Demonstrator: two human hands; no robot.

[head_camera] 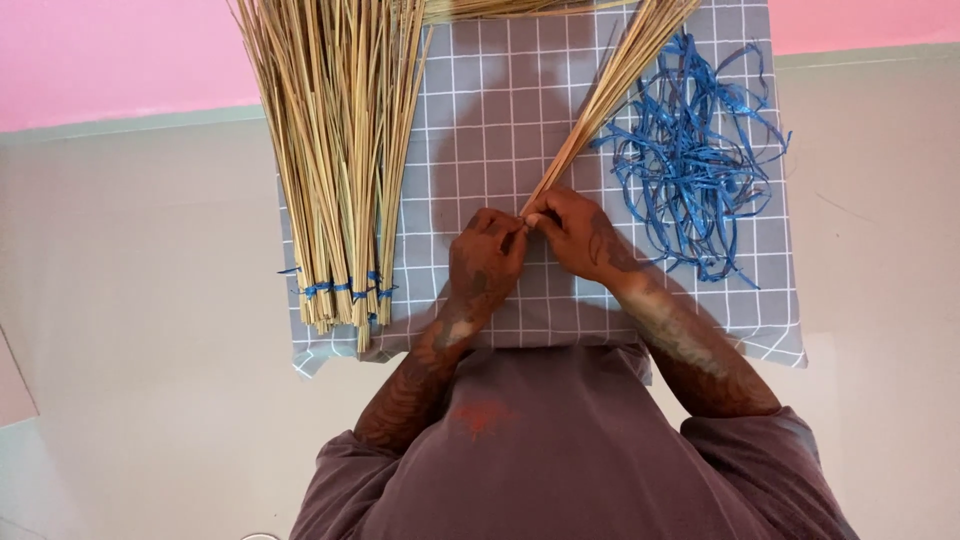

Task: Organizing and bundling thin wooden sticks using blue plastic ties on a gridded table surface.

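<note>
Lying at the far left of the grey checked cloth (480, 110) is a broad row of tied straw bundles (335, 150), their thin pale stalks fanning up and out of view at the top, each one bound near its lower end with a blue strip (340, 289). The cut ends of these bundles hang just over the cloth's near left corner. The cloth itself is spread on a pale surface (130, 330), with a pink wall (100, 50) behind it.

Just right of the bundles, near the middle of the cloth, sits the left hand (483, 262). Its fingers (505, 232) are curled together and pinched on the lower end of a loose sheaf of straw (610, 85). Touching it on the right is the right hand (575, 232), whose fingers (540, 212) are likewise closed around that same end, so both hands meet at one spot. Whether a strip is held between them cannot be told, since the knuckles hide the place. From the hands the sheaf slants up and to the right, crossing the cloth and leaving the view at the top edge.

Farther right, beside the sheaf and well apart from the tied bundles, a tangled heap of blue plastic strips (690, 150) rests on the cloth's right half. Both forearms come up from the bottom, out of a grey-purple shirt (560, 450).
</note>
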